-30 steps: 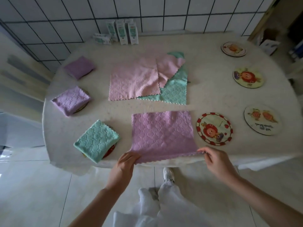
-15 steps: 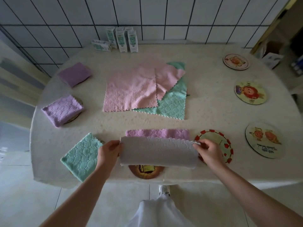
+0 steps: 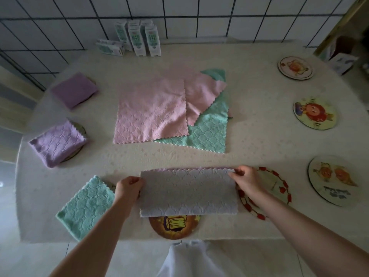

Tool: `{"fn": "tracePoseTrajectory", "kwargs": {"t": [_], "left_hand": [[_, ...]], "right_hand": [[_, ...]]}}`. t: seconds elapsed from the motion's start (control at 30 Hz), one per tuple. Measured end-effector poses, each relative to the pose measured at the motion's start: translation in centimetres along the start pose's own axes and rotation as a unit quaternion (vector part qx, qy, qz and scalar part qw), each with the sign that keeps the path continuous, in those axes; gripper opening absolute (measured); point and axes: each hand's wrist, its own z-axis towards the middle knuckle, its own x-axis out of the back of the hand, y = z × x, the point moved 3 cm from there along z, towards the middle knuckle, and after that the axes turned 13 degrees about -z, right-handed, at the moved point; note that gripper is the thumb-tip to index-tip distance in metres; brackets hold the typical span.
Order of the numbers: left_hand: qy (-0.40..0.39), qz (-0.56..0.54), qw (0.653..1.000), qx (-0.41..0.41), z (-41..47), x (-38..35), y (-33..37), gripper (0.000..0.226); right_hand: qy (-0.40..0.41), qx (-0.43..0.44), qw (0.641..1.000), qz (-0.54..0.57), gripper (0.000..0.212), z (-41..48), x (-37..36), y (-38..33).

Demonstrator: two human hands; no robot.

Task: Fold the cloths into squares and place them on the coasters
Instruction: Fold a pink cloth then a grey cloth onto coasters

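Observation:
A purple cloth lies folded in half near the table's front edge, pale underside up, its top edge lined up with the far edge. My left hand pinches its upper left corner and my right hand pinches its upper right corner. An orange coaster peeks out under its front edge. A red-rimmed coaster lies partly under my right wrist. Two folded purple cloths and a folded green cloth sit on the left. Unfolded pink cloths overlap a green cloth at the centre.
Three bare coasters line the right side of the table. Several small cartons stand at the back by the tiled wall. The table's front edge runs just below the orange coaster.
Both hands lifted the purple cloth's near edge and carried it away from me onto the far edge, folding it in half. The orange coaster under it came into view.

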Motion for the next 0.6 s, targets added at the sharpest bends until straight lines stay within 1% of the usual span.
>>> {"fn": "tracePoseTrajectory", "kwargs": {"t": [0.13, 0.3, 0.37, 0.43, 0.5, 0.57, 0.6], "left_hand": [[0.008, 0.027, 1.000, -0.003, -0.1, -0.2, 0.6, 0.008], [0.031, 0.062, 0.997, -0.018, 0.2, -0.4, 1.1, 0.008], [0.040, 0.060, 0.997, -0.020, 0.2, -0.3, 1.4, 0.007], [0.047, 0.067, 0.996, -0.029, 0.0, 0.1, 1.6, 0.008], [0.059, 0.106, 0.990, -0.072, -0.8, 0.5, 1.8, 0.012], [0.055, 0.137, 0.975, -0.168, -2.6, 0.5, 1.9, 0.015], [0.044, 0.160, 0.958, -0.234, -3.7, 0.3, 1.9, 0.017]], "right_hand": [[0.005, -0.011, 1.000, -0.025, 0.021, 0.4, -0.1, -0.1], [-0.006, -0.013, 0.999, -0.044, 0.027, 0.6, 0.1, -0.2], [-0.004, -0.006, 0.999, -0.049, 0.027, 0.5, 0.3, -0.4], [0.018, 0.011, 0.998, -0.052, 0.021, 0.0, 0.9, -0.7], [0.058, 0.049, 0.995, -0.064, 0.014, -0.9, 1.9, -1.0], [0.093, 0.117, 0.985, -0.081, 0.011, -2.3, 2.7, -1.2], [0.103, 0.155, 0.978, -0.093, 0.012, -3.2, 2.9, -1.3]]}}
